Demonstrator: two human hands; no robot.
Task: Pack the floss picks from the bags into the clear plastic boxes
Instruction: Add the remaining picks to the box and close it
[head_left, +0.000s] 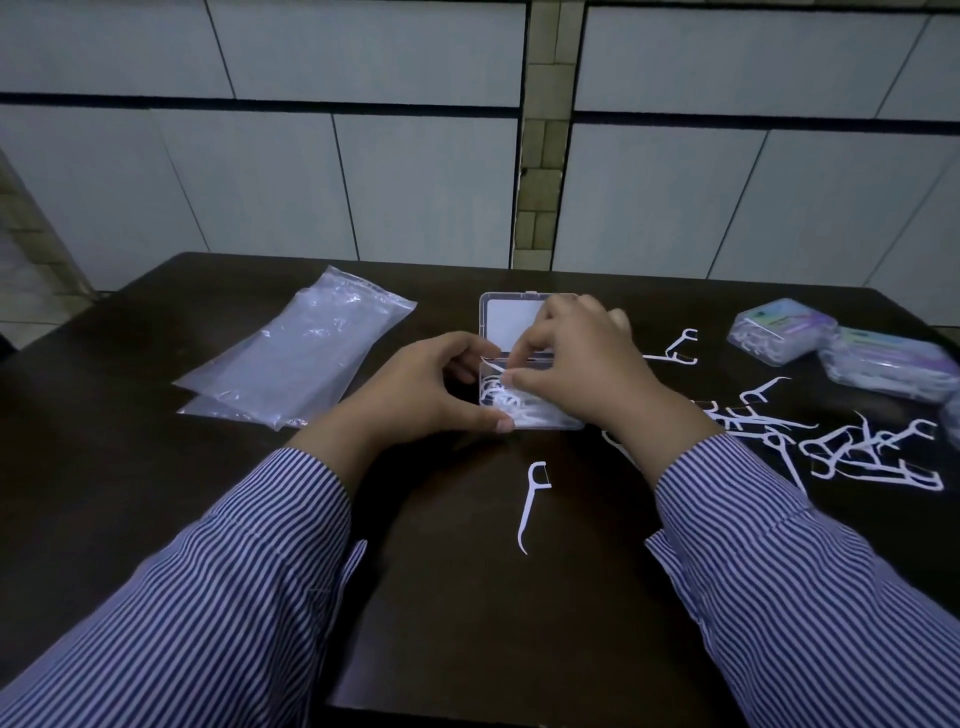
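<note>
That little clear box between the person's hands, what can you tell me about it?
The clear plastic box is small, rectangular and see-through. It lies open on the dark table, its hinged lid tipped back away from the person. White floss picks are heaped in its tray. The left hand grips its left side, thumb at the near corner; the right hand reaches over it, pinching a pick.

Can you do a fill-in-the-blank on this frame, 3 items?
1. The open box sits between the two ____.
2. The bags lie on the person's ____ side of the box.
3. The single pick lies ____ the box, nearer the person.
Missing: hands; left; outside
</note>
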